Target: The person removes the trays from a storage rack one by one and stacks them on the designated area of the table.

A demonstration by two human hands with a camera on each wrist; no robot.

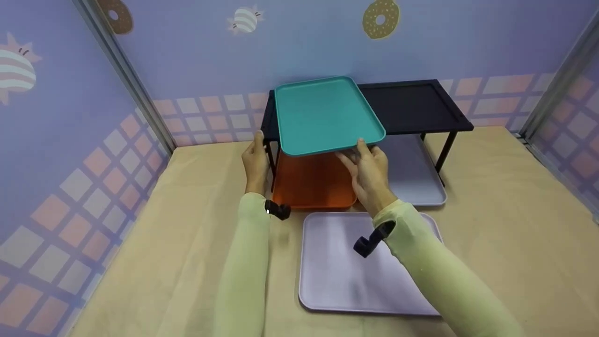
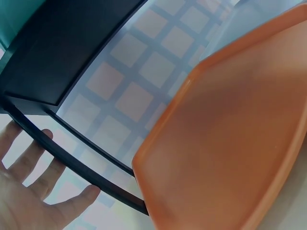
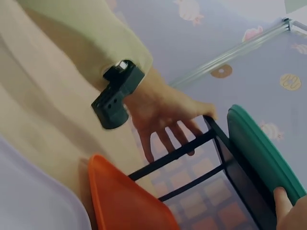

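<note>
My right hand [image 1: 372, 175] grips the near edge of a teal tray [image 1: 327, 114], its thumb on top and the other fingers underneath. The tray sits right over the left part of a black shelf [image 1: 407, 105], near edge overhanging the front. At the shelf's left front corner is my left hand [image 1: 256, 164], thumb on the corner. The right wrist view has that left hand [image 3: 165, 110] with its fingers behind the thin black leg [image 3: 177, 153]; in the left wrist view they lie along the leg [image 2: 72, 160].
Under the shelf are an orange tray [image 1: 316, 180] on the left and a pale grey-lilac tray [image 1: 414, 175] on the right. A lilac tray [image 1: 346, 281] lies in front on the beige-covered table [image 1: 187, 262]. A patterned wall [image 1: 309, 42] stands close behind the shelf.
</note>
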